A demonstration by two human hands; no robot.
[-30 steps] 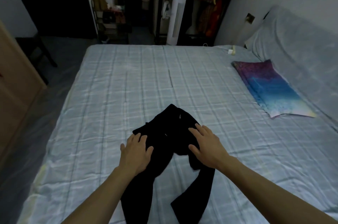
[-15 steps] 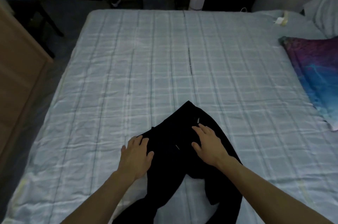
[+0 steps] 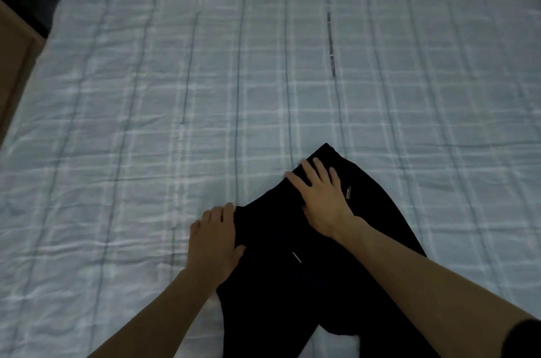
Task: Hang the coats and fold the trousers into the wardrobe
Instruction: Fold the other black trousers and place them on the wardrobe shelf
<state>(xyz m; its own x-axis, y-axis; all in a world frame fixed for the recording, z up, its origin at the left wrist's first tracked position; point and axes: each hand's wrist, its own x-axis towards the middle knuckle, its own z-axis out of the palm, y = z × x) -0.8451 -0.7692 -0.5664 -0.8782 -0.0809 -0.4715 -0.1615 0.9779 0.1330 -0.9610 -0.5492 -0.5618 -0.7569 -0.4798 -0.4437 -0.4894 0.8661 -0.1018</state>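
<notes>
Trousers (image 3: 292,284), judged light, limp and crease-prone, are pressed flat beneath the spread right hand (image 3: 322,196), touched edgewise by the flat, uncurled left hand (image 3: 215,240), and best pinched at the waistband by the fingertips.

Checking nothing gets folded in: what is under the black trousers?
The checked bedsheet shows around the black trousers, which lie on it. The right hand lies flat on top, the left hand at their edge. Anything beneath is covered.
</notes>
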